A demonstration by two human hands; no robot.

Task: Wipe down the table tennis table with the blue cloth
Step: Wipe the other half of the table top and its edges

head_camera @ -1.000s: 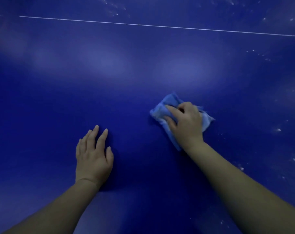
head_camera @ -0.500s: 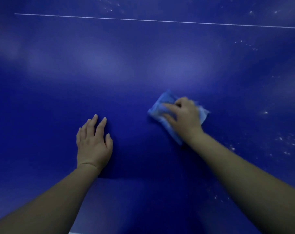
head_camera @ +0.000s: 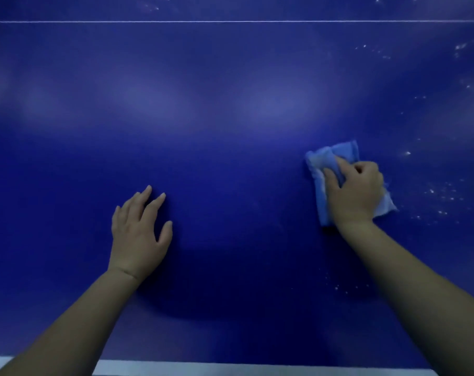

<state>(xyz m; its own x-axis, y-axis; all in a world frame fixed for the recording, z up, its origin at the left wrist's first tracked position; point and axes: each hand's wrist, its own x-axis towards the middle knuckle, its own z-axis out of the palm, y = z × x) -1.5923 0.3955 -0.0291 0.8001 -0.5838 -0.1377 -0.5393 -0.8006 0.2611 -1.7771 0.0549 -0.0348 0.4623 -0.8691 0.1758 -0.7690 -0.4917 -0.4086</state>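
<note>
table (head_camera: 230,147): deep blue, thin white line, white specks at right | cloth (head_camera: 328,158): light blue

I looked for anything to read and found no words, no brand, no numbers and no labels on anything in view. The only marking I saw was a thin white line (head_camera: 230,21) painted across the far part of the table tennis table (head_camera: 230,131), and a pale stripe (head_camera: 230,369) along its near edge; neither carried any lettering. The blue cloth (head_camera: 336,158) showed no tag or print on the part that I could see.
</note>
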